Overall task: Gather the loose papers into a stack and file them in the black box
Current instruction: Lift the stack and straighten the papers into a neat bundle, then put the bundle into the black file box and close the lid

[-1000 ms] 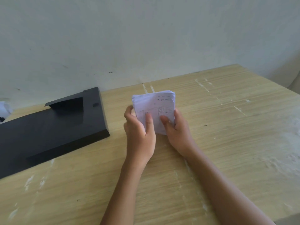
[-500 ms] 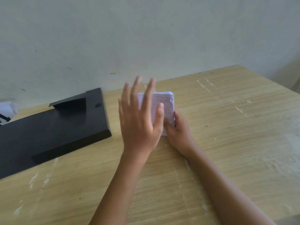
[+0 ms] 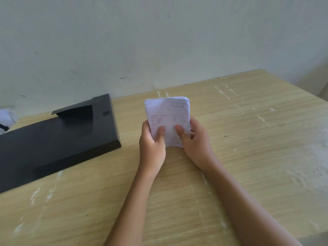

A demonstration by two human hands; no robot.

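Note:
A small stack of white papers [image 3: 167, 110] with a handwritten table on the top sheet stands upright above the middle of the table. My left hand [image 3: 152, 144] grips its lower left side, thumb pressed on the front sheet. My right hand [image 3: 195, 141] grips the lower right side, thumb also on the front. The black box [image 3: 58, 137] lies flat on the table to the left of my hands, with a raised flap at its far end. Its inside is hidden from here.
The wooden table [image 3: 248, 139] has white scuff marks and runs up to a pale wall. Its right edge slants away at the far right. A crumpled white object [image 3: 7, 118] sits at the far left edge behind the box.
My left hand lifted off the stack with fingers spread half a second ago, then came back to grip the left side of the papers. The right hand kept its hold throughout.

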